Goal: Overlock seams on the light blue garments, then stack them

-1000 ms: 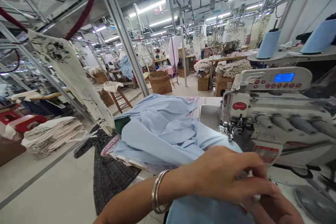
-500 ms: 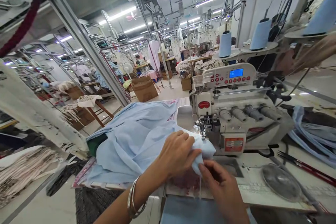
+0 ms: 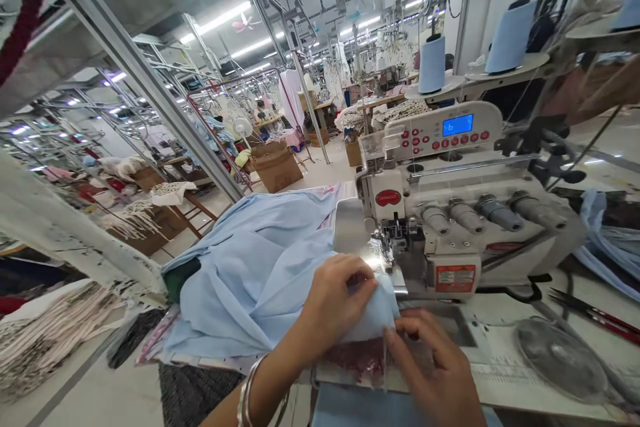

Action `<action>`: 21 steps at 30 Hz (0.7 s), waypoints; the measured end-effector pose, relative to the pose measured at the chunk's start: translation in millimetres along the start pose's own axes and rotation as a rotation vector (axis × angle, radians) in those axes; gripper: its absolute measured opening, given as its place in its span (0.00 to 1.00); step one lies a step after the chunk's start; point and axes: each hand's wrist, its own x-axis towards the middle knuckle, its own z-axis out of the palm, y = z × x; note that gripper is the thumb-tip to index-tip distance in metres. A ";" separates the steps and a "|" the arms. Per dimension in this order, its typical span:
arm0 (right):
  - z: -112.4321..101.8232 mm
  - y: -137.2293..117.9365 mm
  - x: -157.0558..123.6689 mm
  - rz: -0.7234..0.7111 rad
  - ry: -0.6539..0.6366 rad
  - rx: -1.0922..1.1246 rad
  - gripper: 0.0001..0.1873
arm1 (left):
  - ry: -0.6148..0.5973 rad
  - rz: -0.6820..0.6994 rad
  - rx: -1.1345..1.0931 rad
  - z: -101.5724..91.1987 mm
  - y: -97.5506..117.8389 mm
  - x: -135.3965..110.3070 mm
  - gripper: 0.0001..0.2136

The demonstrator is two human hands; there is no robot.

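Light blue fabric (image 3: 250,267) lies spread over the table left of an overlock sewing machine (image 3: 450,207). Its right end reaches just in front of the lit presser foot (image 3: 381,255). My left hand (image 3: 337,293), with bangles at the wrist, is closed in a pinch on the fabric near the foot. With thumb and fingertips my right hand (image 3: 430,360) grips the fabric's right edge, below and to the right of the left hand. A thin strand hangs from that edge. More blue cloth (image 3: 360,407) shows below the table edge.
Red-handled tweezers (image 3: 595,317) and a round, greyish dish-like object (image 3: 560,353) lie on the right of the machine table. Blue thread cones (image 3: 432,65) stand behind the machine. A metal frame post (image 3: 150,93) rises at the left, and blue strips (image 3: 600,247) lie at the far right.
The fabric's right end has come away from the presser foot toward me and lies flatter. My right hand has shifted slightly right and down. The camera view has shifted a little.
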 end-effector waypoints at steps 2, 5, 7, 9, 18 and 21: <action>7.2 -7.8 -4.3 0.075 -0.004 0.088 0.13 | -0.016 -0.102 0.023 -9.5 -1.3 -0.3 0.05; 14.1 -13.8 -6.7 0.187 -0.019 0.138 0.16 | -0.025 -0.171 0.044 -16.4 -1.3 0.2 0.06; 15.7 -13.1 -6.7 0.236 -0.016 0.143 0.17 | -0.029 -0.179 0.052 -16.3 -0.8 0.7 0.06; 15.7 -10.4 -6.7 0.270 -0.013 0.155 0.17 | -0.035 -0.186 0.053 -14.7 -0.2 1.4 0.05; 13.4 -8.8 -4.9 0.366 -0.043 0.178 0.20 | -0.030 -0.244 0.065 -11.7 2.4 6.1 0.06; 16.1 -10.4 -3.5 0.405 -0.026 0.198 0.21 | -0.018 -0.223 0.128 -10.4 2.4 6.3 0.04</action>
